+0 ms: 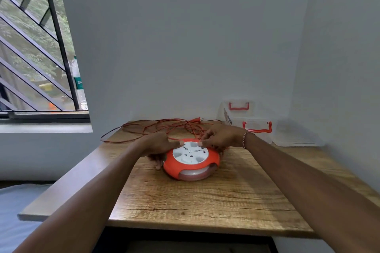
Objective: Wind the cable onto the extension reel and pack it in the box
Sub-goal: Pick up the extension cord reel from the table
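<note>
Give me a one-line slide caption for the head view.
Both hands, left and right, grip the orange reel; cable lies loose behind.

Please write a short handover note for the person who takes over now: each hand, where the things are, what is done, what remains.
Left hand: grips the left side of the orange reel, which lies flat on the wooden table.
Right hand: fingertips on the reel's white socket face.
Cable: lies loose in a heap behind the reel, its plug near the wall.
Clear box: back right corner, holds no reel.
Done: apparently nothing.
Left: wind the cable, pack the reel.
</note>
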{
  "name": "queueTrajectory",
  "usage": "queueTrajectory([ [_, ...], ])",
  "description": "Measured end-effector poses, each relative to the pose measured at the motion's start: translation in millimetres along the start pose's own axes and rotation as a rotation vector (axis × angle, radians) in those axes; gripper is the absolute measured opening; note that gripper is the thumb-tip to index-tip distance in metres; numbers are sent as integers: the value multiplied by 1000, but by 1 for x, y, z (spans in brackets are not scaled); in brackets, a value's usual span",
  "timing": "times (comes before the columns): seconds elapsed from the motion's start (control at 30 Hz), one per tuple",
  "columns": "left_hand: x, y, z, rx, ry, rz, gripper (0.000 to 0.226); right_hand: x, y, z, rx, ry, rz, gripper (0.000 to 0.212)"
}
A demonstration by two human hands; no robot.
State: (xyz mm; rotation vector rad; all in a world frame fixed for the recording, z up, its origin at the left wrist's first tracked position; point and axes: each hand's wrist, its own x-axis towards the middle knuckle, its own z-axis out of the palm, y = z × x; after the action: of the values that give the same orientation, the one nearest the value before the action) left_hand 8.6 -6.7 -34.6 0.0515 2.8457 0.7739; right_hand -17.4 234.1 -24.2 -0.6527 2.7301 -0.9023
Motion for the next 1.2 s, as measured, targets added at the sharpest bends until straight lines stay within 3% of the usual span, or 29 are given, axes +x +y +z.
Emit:
queueTrajectory([
  [0.1, 4, -1, -12, 5, 164, 132, 65, -1, 2, -2, 191, 47, 19, 41],
  [0.27, 6, 18, -44, 159, 538, 268, 77, -8, -2, -16, 525, -1, -6, 48],
  [0.33, 8, 29, -54, 182, 688, 319, 70, -8, -4, -23, 605, -8, -46, 44],
  [0.53, 21, 55, -68, -168, 996, 396, 58, -13, -14, -57, 764, 121, -151, 39],
  [0.6, 27, 64, -68, -283, 993, 390, 55, -13, -17, -68, 794, 181, -172, 35],
  [0.77, 40, 83, -72, -706, 785, 458, 64, -14, -26, -98, 900, 314, -170, 37],
  [0.87, 44, 98, -70, -790, 719, 566, 49, -12, -31, -110, 957, 368, -175, 46],
  [1.2, 70, 116, -77, -660, 975, 582, 57, 3, -33, -128, 978, 405, -197, 51],
])
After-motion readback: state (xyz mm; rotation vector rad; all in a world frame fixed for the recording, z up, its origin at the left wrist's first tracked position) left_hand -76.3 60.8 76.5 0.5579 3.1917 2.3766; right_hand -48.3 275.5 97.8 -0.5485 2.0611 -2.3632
